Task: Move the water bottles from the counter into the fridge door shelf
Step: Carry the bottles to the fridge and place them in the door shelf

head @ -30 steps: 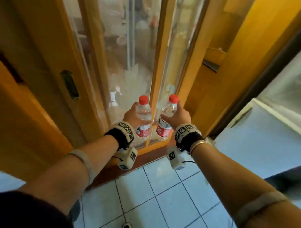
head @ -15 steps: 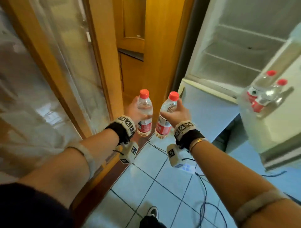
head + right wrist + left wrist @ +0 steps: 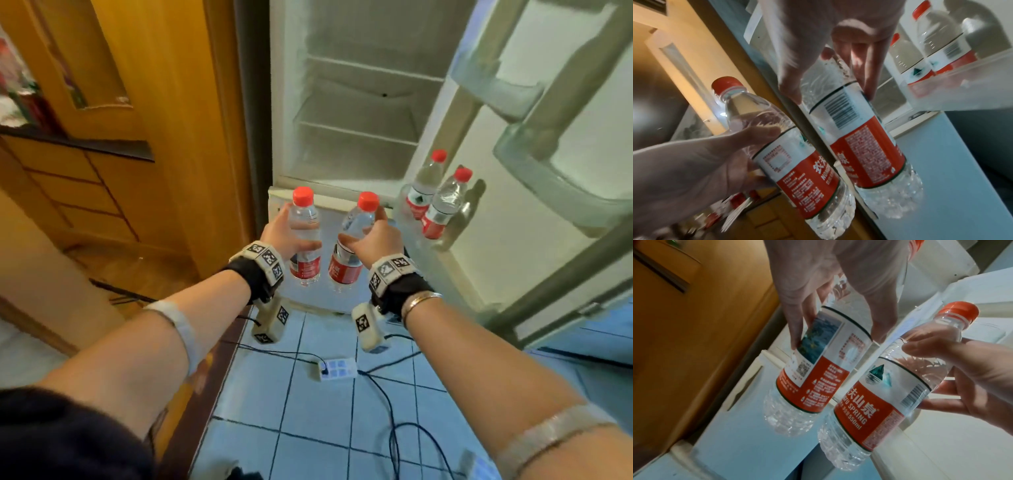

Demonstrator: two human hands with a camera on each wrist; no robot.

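Looking from left to right across the head view, I first see my left hand (image 3: 286,236) wrapped around the middle of a clear plastic water bottle with a red cap and red label (image 3: 305,240), held upright in the air in front of the open white fridge (image 3: 356,113). Just to its right, near but apart, my right hand (image 3: 375,240) grips a second clear red-capped bottle (image 3: 352,236), its cap tipped slightly right, toward the door. In each wrist view the thumb and fingers curl firmly round the bottle's body above the label. Further right, the translucent fridge door shelf (image 3: 404,212) hangs on the inside of the open door, already holding two matching red-capped bottles (image 3: 433,198) standing side by side. The shelf lies to the right of both hands and a little beyond them, so my right hand is the nearer one. I judge each bottle must stay upright, travel rightward and drop base-first into the free space at the shelf's near end, the right bottle first.
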